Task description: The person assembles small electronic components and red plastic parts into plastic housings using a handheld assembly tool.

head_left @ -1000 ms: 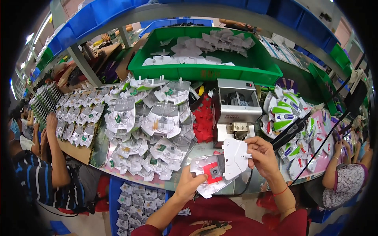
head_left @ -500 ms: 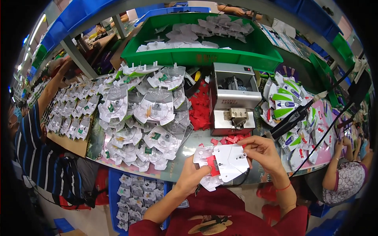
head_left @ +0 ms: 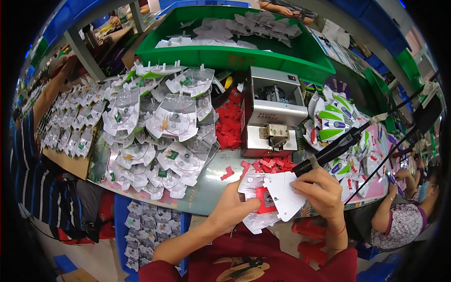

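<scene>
My left hand (head_left: 235,209) presses its thumb on a red plastic insert (head_left: 261,197) seated in a white moulded plastic part (head_left: 257,185) at the table's near edge. My right hand (head_left: 322,192) holds a flat white plastic cover (head_left: 284,195) against that part, beside the red insert. A black hanging power screwdriver (head_left: 336,145) reaches down to just above my right hand. Loose red inserts (head_left: 268,165) lie on the glass just beyond the part.
A small metal feeder machine (head_left: 272,117) stands behind my hands. Piles of white moulded parts (head_left: 159,127) lie to its left, green-and-white pieces (head_left: 331,120) to its right. A green crate (head_left: 225,56) sits farther back. People sit on both sides; a blue bin (head_left: 150,225) stands below the table.
The white cover has come down beside the red insert in the part. The view has shifted closer to the table's edge and the machine.
</scene>
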`<action>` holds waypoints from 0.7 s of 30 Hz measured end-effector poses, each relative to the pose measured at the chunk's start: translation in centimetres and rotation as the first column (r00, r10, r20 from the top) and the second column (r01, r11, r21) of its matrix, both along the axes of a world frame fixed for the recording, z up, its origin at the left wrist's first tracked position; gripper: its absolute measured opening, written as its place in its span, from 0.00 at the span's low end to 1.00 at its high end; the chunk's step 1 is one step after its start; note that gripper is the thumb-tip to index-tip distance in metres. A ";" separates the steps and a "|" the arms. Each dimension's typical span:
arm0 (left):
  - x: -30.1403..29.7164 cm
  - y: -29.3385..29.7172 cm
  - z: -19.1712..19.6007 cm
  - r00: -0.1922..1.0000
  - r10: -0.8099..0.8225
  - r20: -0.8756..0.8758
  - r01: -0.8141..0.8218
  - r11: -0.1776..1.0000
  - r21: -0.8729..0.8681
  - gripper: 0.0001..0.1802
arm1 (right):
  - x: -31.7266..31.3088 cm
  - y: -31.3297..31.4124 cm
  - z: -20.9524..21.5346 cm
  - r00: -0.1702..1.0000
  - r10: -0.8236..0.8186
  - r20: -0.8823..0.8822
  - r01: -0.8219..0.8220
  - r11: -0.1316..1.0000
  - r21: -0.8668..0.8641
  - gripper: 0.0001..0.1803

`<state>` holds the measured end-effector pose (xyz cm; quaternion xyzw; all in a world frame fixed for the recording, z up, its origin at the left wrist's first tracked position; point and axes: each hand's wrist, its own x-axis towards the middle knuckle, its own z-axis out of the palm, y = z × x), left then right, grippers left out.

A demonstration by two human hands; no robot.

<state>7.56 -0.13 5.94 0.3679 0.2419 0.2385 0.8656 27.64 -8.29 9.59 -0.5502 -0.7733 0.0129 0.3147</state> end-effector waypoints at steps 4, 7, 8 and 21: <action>0.2 0.0 0.1 0.999 -0.040 -0.027 0.040 0.999 -0.006 0.17 | 0.1 -0.7 -0.2 1.000 -0.021 -0.007 0.021 0.998 0.060 0.14; 0.4 0.0 0.2 0.998 -0.060 -0.007 0.060 0.998 -0.014 0.16 | -0.1 -1.2 -0.2 0.998 -0.057 -0.026 0.059 0.995 0.084 0.15; 0.4 -0.1 0.1 0.997 -0.082 -0.011 0.082 0.997 -0.008 0.15 | -0.1 -1.2 -0.3 0.998 -0.054 -0.024 0.056 0.995 0.079 0.15; 0.6 0.1 -0.2 0.995 -0.098 -0.028 0.099 0.995 0.016 0.17 | -0.2 -1.5 -0.2 0.999 -0.041 0.022 0.040 0.998 0.048 0.16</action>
